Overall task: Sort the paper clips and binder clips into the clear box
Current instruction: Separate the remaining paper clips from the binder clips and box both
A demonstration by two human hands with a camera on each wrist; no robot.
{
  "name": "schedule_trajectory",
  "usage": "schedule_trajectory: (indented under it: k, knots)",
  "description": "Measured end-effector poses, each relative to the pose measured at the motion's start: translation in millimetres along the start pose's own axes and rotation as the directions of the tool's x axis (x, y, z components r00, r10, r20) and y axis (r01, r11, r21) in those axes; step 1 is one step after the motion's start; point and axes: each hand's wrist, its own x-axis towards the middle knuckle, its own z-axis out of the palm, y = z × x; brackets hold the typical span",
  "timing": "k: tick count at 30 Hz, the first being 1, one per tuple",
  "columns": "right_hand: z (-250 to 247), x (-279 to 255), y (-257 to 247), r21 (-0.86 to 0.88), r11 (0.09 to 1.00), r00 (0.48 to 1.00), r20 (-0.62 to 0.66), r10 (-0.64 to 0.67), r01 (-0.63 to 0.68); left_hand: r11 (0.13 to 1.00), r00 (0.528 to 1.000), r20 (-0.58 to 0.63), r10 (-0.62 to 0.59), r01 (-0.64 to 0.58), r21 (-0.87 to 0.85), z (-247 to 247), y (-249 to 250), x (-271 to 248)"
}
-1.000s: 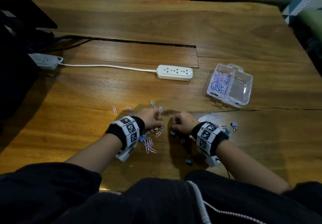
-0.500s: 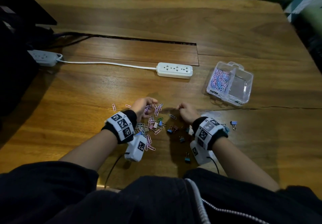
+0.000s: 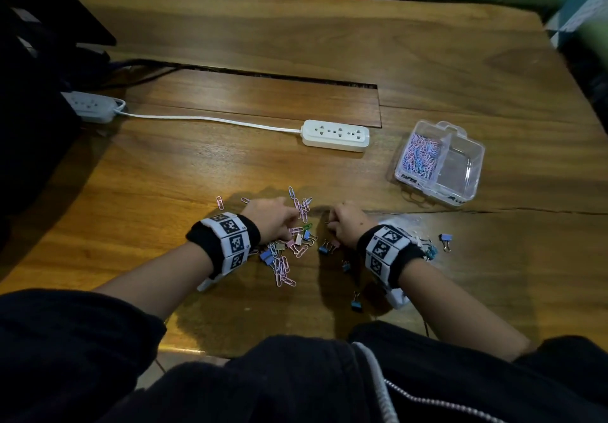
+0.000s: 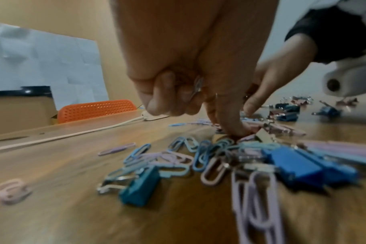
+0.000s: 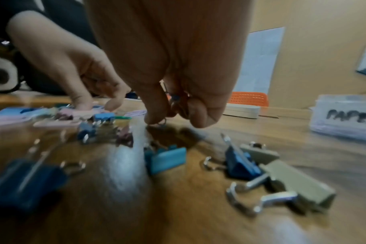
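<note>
Left hand (image 3: pixel 268 217) curled round paper clips (image 4: pixel 196 85), right hand (image 3: pixel 345 222) curled round binder clips (image 5: pixel 174 99), box (image 3: pixel 441 162) set well apart

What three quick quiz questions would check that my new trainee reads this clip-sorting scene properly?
1. True or false: both compartments of the clear box hold paper clips.
2. What lies between the pile of clips and the table's far edge: A) power strip, B) stapler, C) mug?
3. Fill in: the right hand holds clips with metal ____.

Key: 1 false, only the left one; 2 A; 3 handles.
</note>
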Motion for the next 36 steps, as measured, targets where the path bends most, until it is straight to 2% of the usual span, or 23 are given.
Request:
schedule_trajectory:
  k: [2, 3, 5, 6, 7, 9, 10, 11, 12, 14, 15, 16, 18, 20, 21, 23, 27, 28, 29, 31, 32, 34, 36]
  knots:
    - [-7, 1, 3, 0.275, 0.960, 0.998, -0.011, 0.054, -0.049, 0.998, 1.000, 0.015, 0.011, -0.012, 0.056, 2, -2, -1]
    - [-12, 1, 6, 0.479, 0.876, 0.997, -0.020, 0.081, -0.061, 0.998, 1.000, 0.027, 0.005, -0.006, 0.065, 3, -3, -3]
    - [-21, -2, 10, 0.833, 0.549, 0.995, 0.020, 0.095, -0.069, 1.000, 0.999, 0.041, -0.008, 0.007, 0.018, 6, -4, -5]
    - [-25, -4, 11, 0.921, 0.381, 0.995, 0.057, 0.086, -0.085, 0.999, 0.999, 0.048, -0.015, 0.017, -0.038, 7, -5, -5]
    - [-29, -5, 10, 0.959, 0.262, 0.993, 0.093, 0.075, -0.109, 0.993, 0.998, 0.059, -0.020, 0.026, -0.118, 6, -6, -5]
    - [-31, -4, 5, 0.971, 0.191, 0.988, 0.137, 0.069, -0.147, 0.939, 0.996, 0.083, -0.011, 0.039, -0.342, 2, -7, -3]
    - [-30, -3, 0, 0.961, 0.224, 0.986, 0.150, 0.073, -0.163, 0.873, 0.996, 0.094, -0.012, 0.056, -0.485, 0, -7, -2]
    - [-27, -2, -6, 0.932, 0.323, 0.986, 0.148, 0.080, -0.165, 0.776, 0.994, 0.104, -0.022, 0.083, -0.626, -2, -6, -2]
    - [-23, -1, -13, 0.857, 0.494, 0.989, 0.124, 0.078, -0.147, 0.652, 0.992, 0.119, -0.044, 0.119, -0.749, -4, -4, -1]
    - [-14, 2, -23, 0.529, 0.847, 0.998, 0.057, 0.027, -0.053, 0.341, 0.982, 0.168, -0.090, 0.189, -0.921, -7, -2, -1]
    - [-9, 4, -27, 0.354, 0.935, 1.000, 0.029, -0.002, -0.008, 0.166, 0.978, 0.183, -0.096, 0.197, -0.966, -7, -2, -1]
    - [-6, 4, -31, 0.233, 0.972, 1.000, 0.016, -0.019, 0.014, 0.006, 0.978, 0.186, -0.091, 0.187, -0.982, -7, -3, 0]
    - [-2, 4, -36, 0.094, 0.994, 0.999, 0.003, -0.054, 0.054, -0.236, 0.979, 0.191, -0.072, 0.170, -0.957, -5, -4, 1]
    - [1, 4, -38, -0.020, 0.994, 0.994, -0.019, -0.107, 0.107, -0.374, 0.976, 0.208, -0.061, 0.171, -0.912, -7, -3, 0]
    - [2, 4, -38, -0.064, 0.990, 0.991, -0.016, -0.130, 0.128, -0.393, 0.974, 0.218, -0.067, 0.175, -0.903, -7, -2, 0]
    - [4, 2, -36, -0.093, 0.982, 0.986, 0.003, -0.165, 0.164, -0.341, 0.957, 0.261, -0.127, 0.205, -0.917, -6, 0, 4]
    - [6, -3, -31, -0.104, 0.969, 0.974, 0.048, -0.221, 0.225, -0.095, 0.899, 0.332, -0.284, 0.318, -0.943, -8, 4, 11]
    - [6, -4, -31, -0.108, 0.965, 0.971, 0.059, -0.233, 0.238, 0.033, 0.897, 0.310, -0.315, 0.337, -0.941, -9, 6, 12]
    - [7, -3, -31, -0.112, 0.962, 0.968, 0.072, -0.241, 0.248, 0.209, 0.901, 0.260, -0.347, 0.345, -0.915, -8, 7, 13]
    - [6, -2, -29, -0.119, 0.962, 0.965, 0.116, -0.234, 0.247, 0.565, 0.921, 0.119, -0.371, 0.326, -0.758, -6, 10, 12]
    - [5, -3, -28, -0.115, 0.965, 0.965, 0.148, -0.217, 0.234, 0.679, 0.931, 0.080, -0.357, 0.318, -0.662, -4, 10, 10]
    - [2, -4, -24, -0.066, 0.980, 0.971, 0.163, -0.178, 0.190, 0.782, 0.943, 0.076, -0.324, 0.313, -0.539, 3, 9, 7]
    - [-1, -7, -21, 0.064, 0.988, 0.985, 0.089, -0.145, 0.139, 0.817, 0.945, 0.070, -0.320, 0.313, -0.484, 6, 9, 4]
